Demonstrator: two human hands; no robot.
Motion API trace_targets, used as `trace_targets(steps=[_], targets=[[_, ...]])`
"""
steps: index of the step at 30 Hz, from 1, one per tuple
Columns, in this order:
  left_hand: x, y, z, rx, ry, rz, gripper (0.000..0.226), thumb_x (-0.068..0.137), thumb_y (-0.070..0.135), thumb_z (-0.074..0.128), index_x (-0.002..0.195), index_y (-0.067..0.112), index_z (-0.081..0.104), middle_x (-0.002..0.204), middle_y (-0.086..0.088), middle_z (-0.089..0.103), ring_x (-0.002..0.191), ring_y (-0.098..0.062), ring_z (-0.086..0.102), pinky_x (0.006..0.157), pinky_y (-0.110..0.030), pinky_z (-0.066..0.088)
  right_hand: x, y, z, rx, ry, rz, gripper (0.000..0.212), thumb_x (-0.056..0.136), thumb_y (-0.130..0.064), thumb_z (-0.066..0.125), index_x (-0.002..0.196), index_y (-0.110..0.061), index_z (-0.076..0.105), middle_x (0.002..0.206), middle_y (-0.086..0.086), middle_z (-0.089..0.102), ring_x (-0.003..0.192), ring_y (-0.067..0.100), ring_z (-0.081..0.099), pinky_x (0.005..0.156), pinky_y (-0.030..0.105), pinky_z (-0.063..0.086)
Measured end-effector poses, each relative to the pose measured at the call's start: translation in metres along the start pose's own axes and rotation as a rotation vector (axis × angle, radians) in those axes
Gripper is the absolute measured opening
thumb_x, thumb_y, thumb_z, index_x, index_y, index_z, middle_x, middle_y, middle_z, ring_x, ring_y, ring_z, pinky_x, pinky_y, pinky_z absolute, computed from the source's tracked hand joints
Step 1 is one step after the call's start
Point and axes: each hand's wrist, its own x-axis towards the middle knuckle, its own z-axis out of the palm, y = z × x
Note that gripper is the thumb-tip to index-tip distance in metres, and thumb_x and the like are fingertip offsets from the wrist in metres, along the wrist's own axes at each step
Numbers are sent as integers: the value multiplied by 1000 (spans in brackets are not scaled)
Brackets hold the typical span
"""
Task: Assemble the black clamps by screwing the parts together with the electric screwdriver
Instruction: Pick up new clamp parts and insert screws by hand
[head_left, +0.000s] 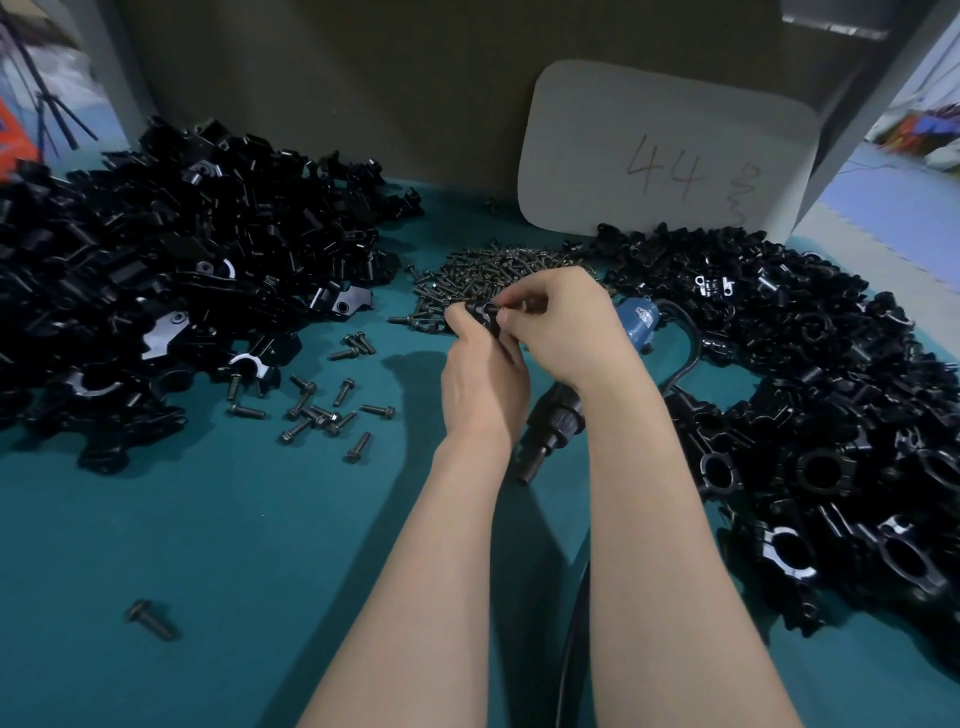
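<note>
Evidently mid-batch, the head view shows the left hand (483, 364) gripping a black clamp (479, 313), fingers curled round it. The right hand (563, 317) pinches what looks like a screw (505, 310) against the clamp's top, though the piece is too small to be sure.

The electric screwdriver (636, 323) lies unheld on the teal table (208, 545), just below and right of the grip and partly under the right wrist. By my reading, this clamp's screw is being started by hand and the driving is not yet done.

Left of the grip spreads a large heap of loose parts (182, 249). Just beyond the grip sits the screw pile (493, 267), with stray screws (322, 410) to its lower left. Right of the grip lies a heap of closed clamps (810, 405), apparently finished. A fair share seems done, yet the loose heap suggests much is left.
</note>
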Motion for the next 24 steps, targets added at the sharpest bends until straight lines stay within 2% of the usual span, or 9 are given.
trace_targets(steps=[4, 8, 10, 12, 14, 18, 21, 24], targets=[[-2, 0, -1, 14, 15, 24, 32, 101, 19, 40, 126, 4, 26, 93, -18, 62, 82, -38, 60, 59, -40, 41, 0, 0, 2, 55, 54, 27, 9, 90, -17, 63, 86, -25, 60, 70, -15, 55, 65, -3, 50, 52, 3, 35], [-4, 2, -1, 12, 24, 38, 35, 102, 19, 38, 130, 3, 25, 92, -19, 61, 81, -39, 59, 57, -39, 38, -2, -2, 2, 34, 103, 15, 16, 88, -17, 66, 76, -26, 59, 66, -12, 53, 61, 0, 48, 49, 2, 35], [-3, 3, -2, -6, 28, 29, 32, 101, 21, 38, 126, 4, 26, 94, -20, 62, 83, -40, 59, 59, -41, 40, -2, -5, 4, 22, 117, 11, 18, 88, -18, 65, 74, -26, 58, 66, -11, 54, 62, 2, 49, 50, 7, 36], [-3, 4, -5, -59, 38, 17, 29, 102, 28, 36, 119, 5, 28, 95, -21, 62, 84, -40, 60, 62, -44, 44, -1, -9, 9, 15, 97, 42, 10, 92, -22, 61, 82, -21, 59, 78, -4, 61, 71, 10, 54, 60, 17, 38], [-5, 6, -8, -110, 47, 10, 35, 103, 37, 31, 118, 5, 28, 96, -22, 63, 84, -40, 60, 66, -48, 46, -1, -13, 15, 0, 71, 100, 14, 96, -28, 56, 94, -15, 61, 87, 2, 60, 75, 16, 53, 66, 25, 38], [-6, 6, -12, -139, 66, -3, 39, 102, 42, 26, 115, 6, 30, 94, -21, 63, 83, -39, 60, 68, -50, 47, -3, -16, 20, 16, 95, 111, 18, 96, -31, 54, 99, -15, 61, 90, 3, 59, 82, 19, 53, 70, 27, 39], [-4, 4, -10, -101, 75, -7, 32, 102, 32, 31, 117, 3, 30, 94, -21, 63, 81, -38, 59, 58, -41, 39, -3, -17, 18, 20, 65, 96, 15, 93, -28, 59, 102, -16, 63, 92, 1, 60, 85, 16, 53, 72, 26, 40], [-3, 4, -9, -117, 91, -18, 32, 102, 33, 27, 115, 4, 30, 94, -23, 62, 82, -40, 59, 59, -41, 37, -3, -17, 18, -56, 56, 71, 11, 95, -23, 56, 103, -15, 58, 81, -6, 53, 82, 16, 49, 69, 26, 36]])
